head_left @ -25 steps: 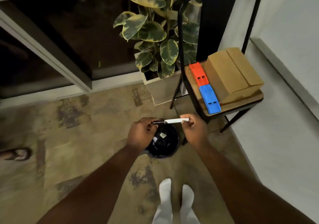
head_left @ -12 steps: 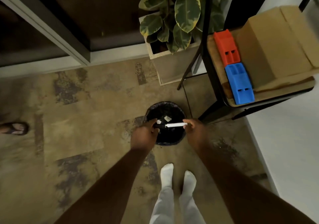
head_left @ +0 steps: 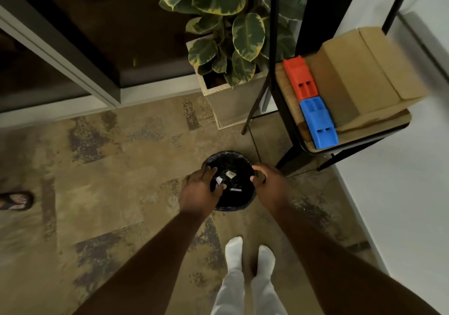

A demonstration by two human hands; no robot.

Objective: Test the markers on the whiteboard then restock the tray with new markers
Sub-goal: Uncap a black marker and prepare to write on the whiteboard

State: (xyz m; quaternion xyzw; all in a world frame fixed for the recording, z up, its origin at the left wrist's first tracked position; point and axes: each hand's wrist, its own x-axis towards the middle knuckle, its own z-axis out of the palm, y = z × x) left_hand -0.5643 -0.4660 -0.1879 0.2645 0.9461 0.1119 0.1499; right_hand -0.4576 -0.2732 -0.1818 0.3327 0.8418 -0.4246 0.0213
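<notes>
Marker (head_left: 235,189) dropped in bin (head_left: 239,155), fingers (head_left: 259,169) spread empty

Single view — head-worn wide-angle camera, aimed steeply down past wearer's left hand (head_left: 199,193) and right hand (head_left: 269,183). Small round black-lined waste bin (head_left: 230,205) near frame centre, close below, standing on mottled tan floor (head_left: 97,193); white-socked feet (head_left: 234,249) at bottom edge, underneath lens. Black metal-framed chair with wooden seat (head_left: 288,103) fills upper right corner — dark glass door (head_left: 109,23) spans upper left. Verticals splay outward toward frame edges.
</notes>
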